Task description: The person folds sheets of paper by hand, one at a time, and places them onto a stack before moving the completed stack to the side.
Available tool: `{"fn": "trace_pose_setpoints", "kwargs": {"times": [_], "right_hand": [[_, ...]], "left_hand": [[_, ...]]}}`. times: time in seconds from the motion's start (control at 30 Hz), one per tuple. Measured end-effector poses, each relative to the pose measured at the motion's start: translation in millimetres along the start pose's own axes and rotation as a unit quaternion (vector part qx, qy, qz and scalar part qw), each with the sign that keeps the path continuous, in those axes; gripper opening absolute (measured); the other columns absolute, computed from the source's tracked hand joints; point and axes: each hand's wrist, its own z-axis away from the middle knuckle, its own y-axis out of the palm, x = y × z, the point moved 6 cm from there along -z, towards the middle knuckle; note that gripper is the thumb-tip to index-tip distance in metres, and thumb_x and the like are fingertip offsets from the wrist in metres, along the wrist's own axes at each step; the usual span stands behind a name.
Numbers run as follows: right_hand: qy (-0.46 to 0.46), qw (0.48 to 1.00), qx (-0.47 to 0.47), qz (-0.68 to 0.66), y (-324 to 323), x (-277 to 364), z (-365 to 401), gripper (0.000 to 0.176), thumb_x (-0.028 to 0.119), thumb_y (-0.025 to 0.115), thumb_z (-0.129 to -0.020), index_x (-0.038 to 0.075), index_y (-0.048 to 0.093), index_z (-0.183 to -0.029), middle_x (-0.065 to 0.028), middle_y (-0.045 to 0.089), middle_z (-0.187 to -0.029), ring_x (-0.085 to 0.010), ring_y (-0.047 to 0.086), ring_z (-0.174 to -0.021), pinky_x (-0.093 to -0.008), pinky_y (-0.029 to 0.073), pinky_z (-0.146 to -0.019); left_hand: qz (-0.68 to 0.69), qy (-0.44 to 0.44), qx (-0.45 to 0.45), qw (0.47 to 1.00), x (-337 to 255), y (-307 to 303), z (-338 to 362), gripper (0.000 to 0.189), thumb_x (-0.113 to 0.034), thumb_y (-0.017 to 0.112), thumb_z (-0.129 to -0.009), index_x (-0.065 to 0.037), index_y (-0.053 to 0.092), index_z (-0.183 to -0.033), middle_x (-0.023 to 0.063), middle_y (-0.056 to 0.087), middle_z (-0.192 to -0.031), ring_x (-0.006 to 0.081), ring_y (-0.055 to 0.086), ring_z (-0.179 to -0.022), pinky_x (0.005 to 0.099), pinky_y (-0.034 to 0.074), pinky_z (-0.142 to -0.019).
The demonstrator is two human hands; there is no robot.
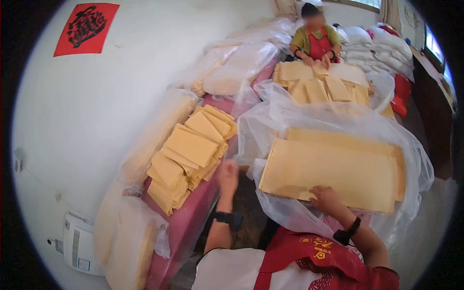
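Observation:
A stack of large, thin yellow sheets [333, 169] lies on clear plastic film [270, 113] in front of me. My right hand [326, 199] rests on the near edge of the top sheet, its fingers spread on the surface. My left hand [228, 175] is raised beside a heap of folded yellow sheets [191, 145] on my left. Motion blurs its fingers, and I cannot see anything held in it. The folded sheets overlap in uneven piles on a pink-covered bench [191, 220].
Plastic-wrapped yellow bundles [159, 128] line the wall. Across from me a person in a red apron [316, 43] handles folded sheets on another yellow stack [324, 87]. White sacks [382, 50] are piled behind at right. A white appliance [79, 244] stands low at left.

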Motion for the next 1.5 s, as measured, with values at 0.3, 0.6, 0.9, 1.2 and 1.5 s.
{"fn": "trace_pose_setpoints", "kwargs": {"times": [0.3, 0.6, 0.9, 1.2, 1.5], "right_hand": [[-0.001, 1.000, -0.002, -0.012, -2, -20, 12, 0.036, 0.029, 0.061, -0.085, 0.009, 0.059, -0.114, -0.0135, 0.060, -0.118, -0.0325, 0.055, -0.111, -0.0471, 0.040, -0.096], [0.020, 0.992, -0.105, 0.061, 28, -60, -4, 0.041, 0.026, 0.064, -0.079, 0.007, 0.058, -0.115, -0.0162, 0.050, -0.129, -0.0314, 0.043, -0.126, -0.0467, 0.034, -0.103], [0.002, 0.984, -0.079, 0.161, 26, -47, -4, 0.056, 0.040, 0.065, -0.076, 0.007, 0.055, -0.121, -0.0192, 0.037, -0.142, -0.0348, 0.030, -0.135, -0.0539, 0.027, -0.106], [0.121, 0.967, -0.138, -0.175, 0, -31, 2, 0.065, 0.050, 0.067, -0.079, 0.005, 0.052, -0.123, -0.0200, 0.056, -0.120, -0.0343, 0.054, -0.112, -0.0481, 0.042, -0.092], [0.336, 0.635, -0.301, -0.627, 51, -127, 73, 0.026, 0.024, 0.052, -0.094, 0.006, 0.059, -0.111, -0.0050, 0.065, -0.089, -0.0201, 0.065, -0.079, -0.0363, 0.053, -0.064]], "left_hand": [[-0.150, -0.045, 0.151, 0.976, 44, 153, 70, 0.044, -0.031, 0.072, -0.075, -0.002, 0.062, -0.105, 0.0164, 0.064, -0.106, 0.0299, 0.059, -0.102, 0.0439, 0.046, -0.087], [-0.198, -0.140, 0.252, 0.937, 28, 148, 42, 0.034, -0.039, 0.067, -0.076, -0.010, 0.067, -0.094, 0.0114, 0.069, -0.091, 0.0314, 0.065, -0.087, 0.0431, 0.051, -0.074], [0.184, -0.170, 0.434, 0.866, -1, 188, 31, 0.020, -0.024, 0.060, -0.086, -0.005, 0.064, -0.092, 0.0003, 0.064, -0.079, 0.0159, 0.061, -0.074, 0.0325, 0.048, -0.064], [0.515, -0.243, 0.439, 0.695, -165, 230, 75, 0.022, -0.011, 0.058, -0.090, -0.003, 0.059, -0.110, 0.0032, 0.063, -0.105, 0.0134, 0.060, -0.095, 0.0272, 0.049, -0.084], [0.099, 0.097, 0.451, 0.881, -104, 300, 99, 0.041, -0.021, 0.061, -0.088, -0.010, 0.053, -0.127, 0.0197, 0.034, -0.145, 0.0296, 0.035, -0.134, 0.0396, 0.034, -0.107]]}}
